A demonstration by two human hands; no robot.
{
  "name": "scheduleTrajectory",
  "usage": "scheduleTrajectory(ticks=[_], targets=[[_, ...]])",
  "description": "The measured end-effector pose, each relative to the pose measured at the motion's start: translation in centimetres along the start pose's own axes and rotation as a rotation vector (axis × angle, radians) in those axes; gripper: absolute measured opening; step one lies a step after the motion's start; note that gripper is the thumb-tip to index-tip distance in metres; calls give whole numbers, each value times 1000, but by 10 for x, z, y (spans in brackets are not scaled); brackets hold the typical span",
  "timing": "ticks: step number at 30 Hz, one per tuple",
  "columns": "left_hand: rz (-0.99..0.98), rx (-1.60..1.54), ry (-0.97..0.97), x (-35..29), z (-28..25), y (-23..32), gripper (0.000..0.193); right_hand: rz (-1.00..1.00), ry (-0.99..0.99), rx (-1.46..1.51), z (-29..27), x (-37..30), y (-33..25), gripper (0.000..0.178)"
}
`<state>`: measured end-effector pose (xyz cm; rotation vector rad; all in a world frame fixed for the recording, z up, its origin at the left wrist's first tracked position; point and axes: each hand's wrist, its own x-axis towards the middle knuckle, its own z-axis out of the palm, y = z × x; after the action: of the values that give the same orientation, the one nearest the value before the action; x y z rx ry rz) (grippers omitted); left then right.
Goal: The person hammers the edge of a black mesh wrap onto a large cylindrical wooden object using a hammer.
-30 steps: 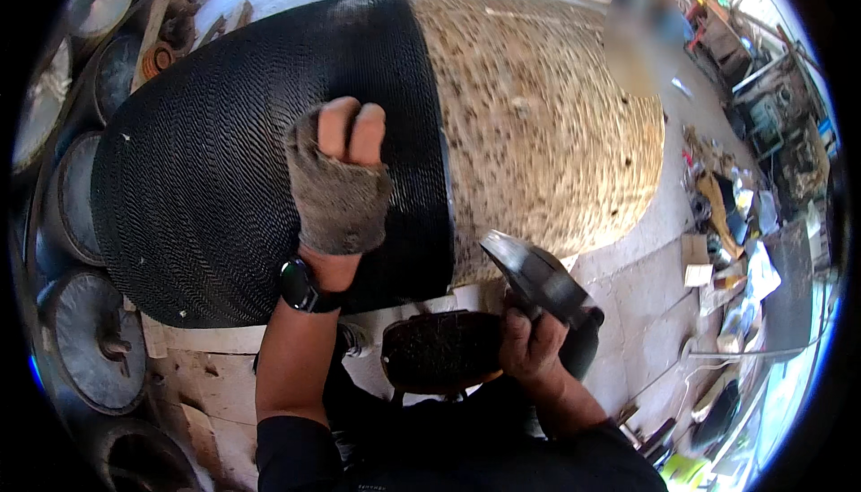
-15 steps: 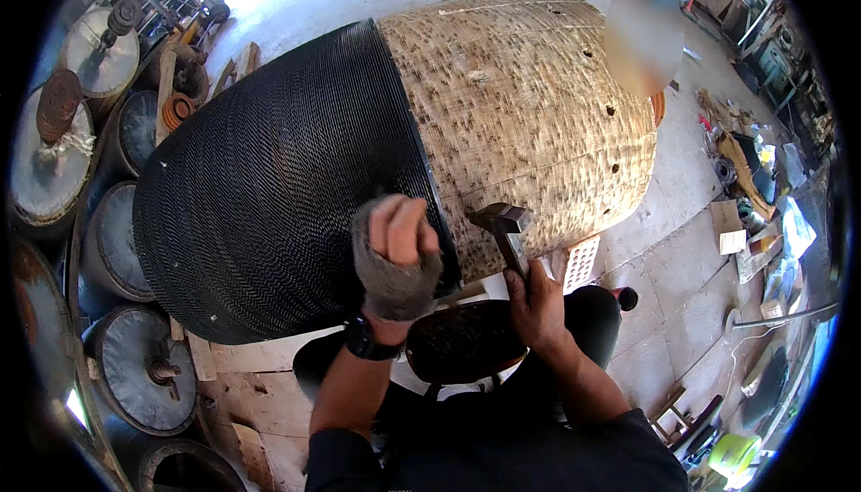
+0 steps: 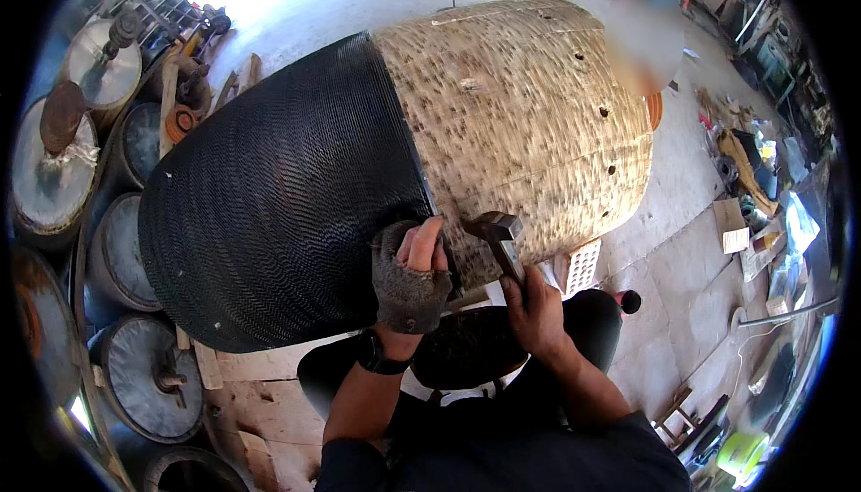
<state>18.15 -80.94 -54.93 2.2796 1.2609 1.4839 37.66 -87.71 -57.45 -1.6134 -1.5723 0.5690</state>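
Observation:
A large wooden drum [image 3: 520, 115] lies across in front of me, its pale surface covered with small dark marks and a few holes. Black, finely ridged material [image 3: 278, 187] covers its left part. At the near end of the black edge is my left hand [image 3: 414, 268], in a grey fingerless glove, its fingers curled closed; what they pinch, if anything, is hidden. My right hand [image 3: 536, 313] grips the handle of a hammer [image 3: 499, 230], whose head is over the bare wood just right of that edge.
Several metal-ended drums [image 3: 148, 371] stand along the left. Below the wooden drum's right part is a perforated block [image 3: 583, 265]. A dark round seat [image 3: 471, 348] lies between my legs. Cardboard [image 3: 731, 223] and scraps litter the floor at right, near a blurred patch [image 3: 644, 34].
My left hand has moved slightly right and down, closer to the black edge, and has turned. The hammer stays in my right hand, shifted only a little. The view has tilted slightly.

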Motion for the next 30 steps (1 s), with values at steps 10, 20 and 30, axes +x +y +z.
scheduleTrajectory(ticks=[10, 20, 30], targets=[[-24, 94, -84, 15, -5, 10, 47, -16, -4, -10, -6, -3, -2, 27], [-56, 108, -72, 16, 14, 13, 52, 10, 26, 65, -14, -9, -23, 13], [-117, 192, -96, 19, 13, 21, 65, -96, 42, -10, -10, -9, -24, 11]])
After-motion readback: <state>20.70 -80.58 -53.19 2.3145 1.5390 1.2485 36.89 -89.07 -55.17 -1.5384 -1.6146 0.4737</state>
